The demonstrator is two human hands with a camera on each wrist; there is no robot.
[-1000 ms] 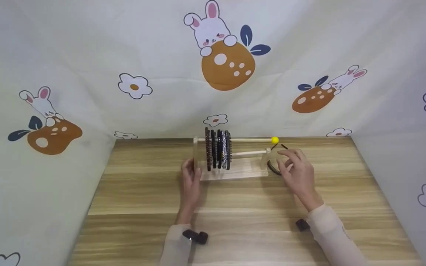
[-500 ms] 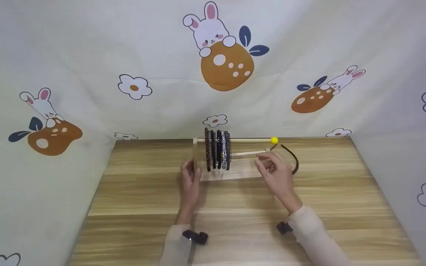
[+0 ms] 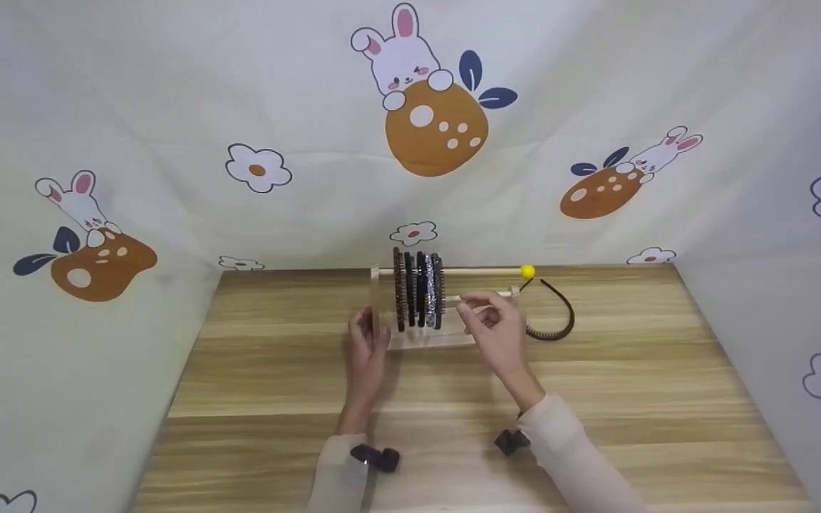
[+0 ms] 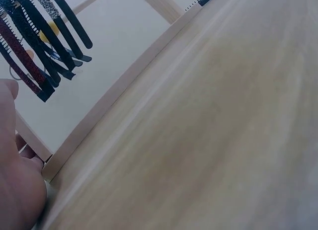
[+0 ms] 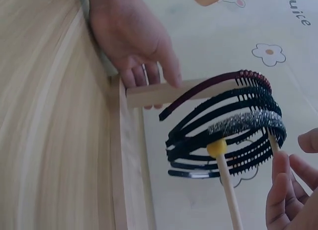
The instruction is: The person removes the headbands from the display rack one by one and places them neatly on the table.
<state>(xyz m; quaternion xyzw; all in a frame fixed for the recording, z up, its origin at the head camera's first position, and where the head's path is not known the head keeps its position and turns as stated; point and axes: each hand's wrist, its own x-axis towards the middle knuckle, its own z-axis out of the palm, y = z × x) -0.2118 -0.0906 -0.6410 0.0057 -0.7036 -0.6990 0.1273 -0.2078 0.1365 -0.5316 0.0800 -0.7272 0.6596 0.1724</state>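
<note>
A wooden headband rack point(image 3: 432, 340) stands on the table, with two horizontal rods. Several dark headbands point(image 3: 420, 291), one with silver glitter and one reddish, hang close together toward its left end. My left hand point(image 3: 368, 349) grips the rack's left upright, its thumb on the near side. My right hand point(image 3: 497, 331) is at the front rod point(image 3: 504, 293), just right of the headbands; its fingers are loosely bent, and thumb and forefinger stand apart in the right wrist view. Nothing is seen held there. A yellow ball point(image 3: 527, 271) caps the rear rod.
A loose black toothed headband point(image 3: 569, 324) lies on the wooden table point(image 3: 296, 399) just beyond the rack's right end. Behind the table hangs a pale cloth point(image 3: 325, 206) printed with rabbits and flowers.
My right hand has moved left along the front rod, from beyond its right end to near the headbands, uncovering the loose headband. The left hand has stayed on the upright.
</note>
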